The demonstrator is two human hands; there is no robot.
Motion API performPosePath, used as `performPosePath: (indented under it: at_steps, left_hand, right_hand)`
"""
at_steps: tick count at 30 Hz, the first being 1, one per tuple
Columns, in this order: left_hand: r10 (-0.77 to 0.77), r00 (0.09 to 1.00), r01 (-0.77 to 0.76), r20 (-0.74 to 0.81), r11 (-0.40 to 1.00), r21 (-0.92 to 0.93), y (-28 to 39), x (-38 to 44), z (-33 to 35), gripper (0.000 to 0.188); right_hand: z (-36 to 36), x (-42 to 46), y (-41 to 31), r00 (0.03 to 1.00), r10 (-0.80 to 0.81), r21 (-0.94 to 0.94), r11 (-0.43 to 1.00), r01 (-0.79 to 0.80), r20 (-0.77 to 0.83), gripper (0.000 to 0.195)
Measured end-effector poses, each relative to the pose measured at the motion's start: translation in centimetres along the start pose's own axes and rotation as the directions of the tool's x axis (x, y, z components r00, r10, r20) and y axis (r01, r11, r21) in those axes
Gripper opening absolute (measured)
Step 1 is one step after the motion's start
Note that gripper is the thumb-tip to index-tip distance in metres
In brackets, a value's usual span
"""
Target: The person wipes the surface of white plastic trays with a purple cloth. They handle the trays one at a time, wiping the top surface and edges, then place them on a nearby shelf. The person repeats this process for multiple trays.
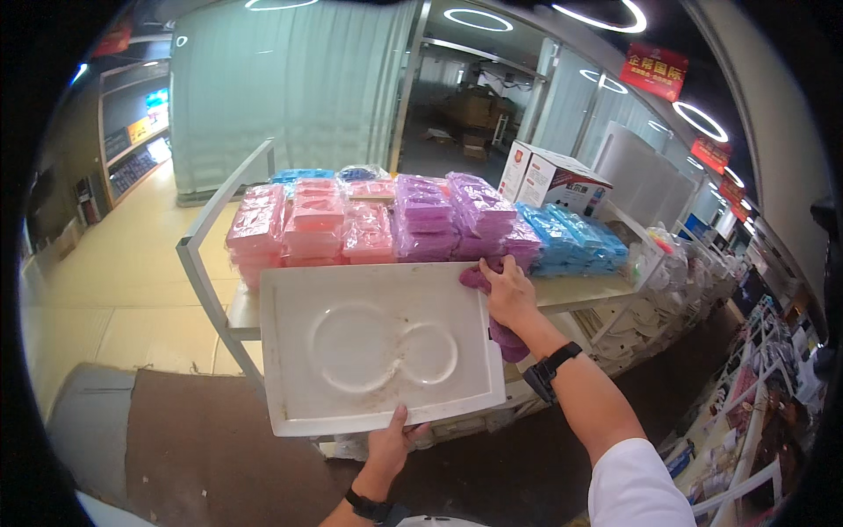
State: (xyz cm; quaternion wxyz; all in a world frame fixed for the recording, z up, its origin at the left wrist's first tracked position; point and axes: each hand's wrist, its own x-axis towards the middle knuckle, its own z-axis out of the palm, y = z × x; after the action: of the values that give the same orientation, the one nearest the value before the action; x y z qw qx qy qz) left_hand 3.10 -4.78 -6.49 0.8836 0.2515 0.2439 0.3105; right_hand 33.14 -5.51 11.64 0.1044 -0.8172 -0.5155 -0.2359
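Note:
A white rectangular tray (375,290) with two round raised rings and brownish stains is held up before me, its face towards me. My left hand (393,443) grips its lower edge, thumb on the face and the other fingers mostly hidden behind. At the upper right corner, my right hand (508,290) is closed on a purple cloth (506,339), which touches the tray's edge and hangs down beside it. Both wrists wear black bands. Behind the tray stand stacks of plastic-wrapped packs, pink (314,217), purple (425,217) and blue (573,237).
The packs rest on a metal-framed shelf cart (579,293) with a white printed carton (556,179) at its back. Flat pale pieces (609,329) lie on a lower level. Racks with bagged goods (744,408) run along the right. A brown mat (211,448) covers the floor at lower left.

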Motion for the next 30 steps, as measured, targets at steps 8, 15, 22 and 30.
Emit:
performPosePath:
  at_steps: [8, 15, 22, 30]
  left_hand:
    - [0.109, 0.993, -0.109, -0.047, 0.994, 0.022, 1.3, -0.4, -0.4, 0.041]
    - [0.159, 0.986, -0.163, 0.04, 0.979, 0.119, -0.7, 1.7, -1.2, 0.051]
    - [0.25, 0.968, -0.24, -0.029, 0.952, 0.188, 0.3, -1.2, 1.2, 0.056]
    - [0.277, 0.953, -0.241, -0.124, 0.939, 0.243, 0.1, -1.5, 2.3, 0.059]
  right_hand:
    - [2.0, -5.7, 0.2, 0.909, -0.396, 0.108, 0.906, 0.41, -0.131, 0.054]
    - [0.5, -0.2, 3.9, 0.979, -0.206, 0.293, 0.935, 0.198, -0.004, 0.053]
    - [7.2, 2.1, 4.4, 0.934, -0.352, 0.284, 0.891, 0.353, -0.058, 0.057]
    - [2.9, -1.9, 2.7, 0.935, -0.354, 0.35, 0.88, 0.32, 0.034, 0.055]
